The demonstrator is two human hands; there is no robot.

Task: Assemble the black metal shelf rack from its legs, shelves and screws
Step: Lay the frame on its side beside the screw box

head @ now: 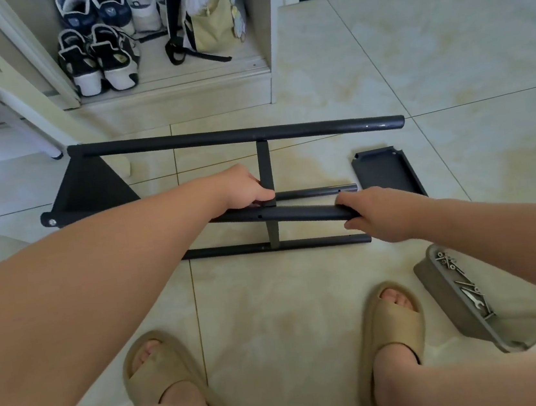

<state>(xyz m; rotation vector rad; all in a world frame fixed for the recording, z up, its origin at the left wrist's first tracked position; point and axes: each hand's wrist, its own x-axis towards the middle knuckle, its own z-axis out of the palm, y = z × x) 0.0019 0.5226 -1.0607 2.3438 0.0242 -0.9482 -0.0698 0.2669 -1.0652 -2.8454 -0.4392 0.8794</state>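
The half-built black rack lies on its side on the tiled floor. Its far leg tube (235, 136) runs left to right, with a black shelf (90, 194) fixed at its left end. A middle shelf (265, 172) stands edge-on between the tubes. My left hand (245, 190) grips this shelf's near corner. My right hand (376, 213) holds the right end of a loose black leg tube (295, 213), laid across the shelf edge. Another leg tube (315, 242) lies nearest me, and a short stretch of a fourth tube (316, 192) shows behind the held one.
A spare black shelf (388, 173) lies flat to the right. A grey tray (447, 299) with several screws and a small wrench (474, 300) sits by my right foot. My slippered feet are in front. A shoe cupboard (178, 89) and white table leg (31, 130) stand beyond.
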